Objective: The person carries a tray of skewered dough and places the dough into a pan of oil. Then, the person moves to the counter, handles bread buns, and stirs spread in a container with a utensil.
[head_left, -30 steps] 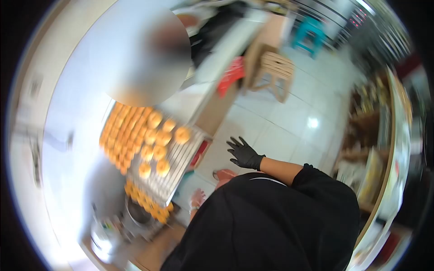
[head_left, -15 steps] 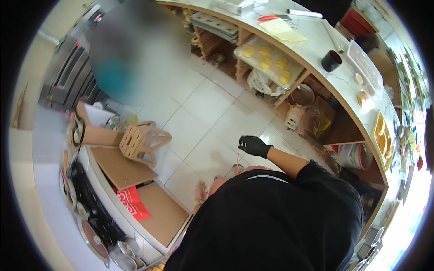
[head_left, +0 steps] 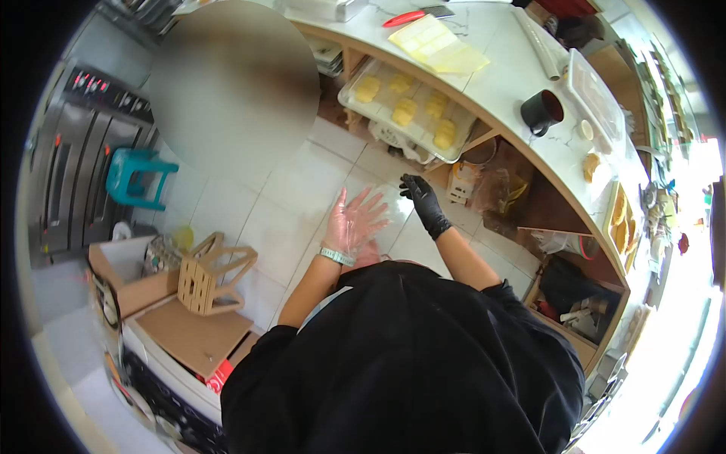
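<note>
My left hand (head_left: 352, 221), in a clear plastic glove with a pale watch at the wrist, is raised over the tiled floor. Its fingers are spread and it holds nothing. To its right is my right hand (head_left: 420, 203) in a black glove, its fingers partly bent and apart, with no object seen in them. The two hands do not touch. Nearest to the black glove is a tray (head_left: 420, 136) with several yellow dough pieces (head_left: 404, 111), resting in a shelf under the counter.
A curved counter (head_left: 499, 91) carries a black mug (head_left: 541, 112), yellow paper (head_left: 435, 45) and a clear plastic container (head_left: 597, 98). At left are a teal stool (head_left: 140, 175), a wooden stool (head_left: 198, 281), a cardboard box (head_left: 136, 291) and steel ovens (head_left: 72, 166). A blurred patch hides the upper left.
My left hand has come up into clear view with fingers spread. My right hand now points further up, and the thin pinkish strand below it is no longer seen. The view has shifted.
</note>
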Tool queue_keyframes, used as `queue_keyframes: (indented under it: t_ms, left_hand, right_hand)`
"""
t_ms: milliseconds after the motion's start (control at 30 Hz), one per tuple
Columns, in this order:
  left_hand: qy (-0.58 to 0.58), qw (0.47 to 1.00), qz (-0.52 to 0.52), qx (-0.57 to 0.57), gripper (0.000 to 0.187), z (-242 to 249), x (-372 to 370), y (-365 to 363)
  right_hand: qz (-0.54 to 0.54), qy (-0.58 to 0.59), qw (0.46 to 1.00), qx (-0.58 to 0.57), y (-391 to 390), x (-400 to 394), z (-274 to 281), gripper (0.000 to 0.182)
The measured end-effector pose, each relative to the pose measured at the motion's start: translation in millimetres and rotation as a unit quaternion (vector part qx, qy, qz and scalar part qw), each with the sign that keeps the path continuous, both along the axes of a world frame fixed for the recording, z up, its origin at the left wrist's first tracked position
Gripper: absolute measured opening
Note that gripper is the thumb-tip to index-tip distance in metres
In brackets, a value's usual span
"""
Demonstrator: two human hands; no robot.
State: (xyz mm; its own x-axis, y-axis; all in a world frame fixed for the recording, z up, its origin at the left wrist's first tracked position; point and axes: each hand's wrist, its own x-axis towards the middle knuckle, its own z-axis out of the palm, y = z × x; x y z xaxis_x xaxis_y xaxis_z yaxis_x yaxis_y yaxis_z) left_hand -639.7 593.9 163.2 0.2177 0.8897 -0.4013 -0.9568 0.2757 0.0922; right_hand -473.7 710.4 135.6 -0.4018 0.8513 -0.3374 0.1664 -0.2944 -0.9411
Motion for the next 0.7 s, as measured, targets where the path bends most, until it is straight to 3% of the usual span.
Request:
queue_keyframes:
  t_ms: [233,400,500,567,633,700]
  left_hand:
    - [0.174,0.96,-0.086,-0.201,0.078,-70.7,23.7,109.1]
    - [0.335,0.913,-0.054,-0.226,0.069,-93.0,68.6,188.1]
    - [0.447,0.838,-0.142,-0.278,0.07,-144.5,83.9,233.1]
    - [0.558,0.739,-0.129,-0.355,0.07,-166.4,99.3,254.0]
    - [0.58,0.688,-0.136,-0.413,0.063,-170.2,103.6,274.0]
    - [0.582,0.679,-0.117,-0.432,0.064,-161.4,108.7,286.1]
  right_hand:
    - [-0.18,-0.035,0.957,-0.226,26.2,70.2,-31.8,0.046]
    - [-0.178,-0.056,0.945,-0.269,28.4,121.4,-44.9,0.049]
    - [-0.165,-0.056,0.944,-0.28,43.5,141.8,-48.8,0.044]
    - [-0.14,-0.069,0.944,-0.29,56.5,156.3,-47.4,0.043]
    - [-0.112,-0.082,0.948,-0.287,71.1,170.9,-49.5,0.044]
    - [-0.086,-0.112,0.947,-0.287,83.9,184.7,-51.6,0.045]
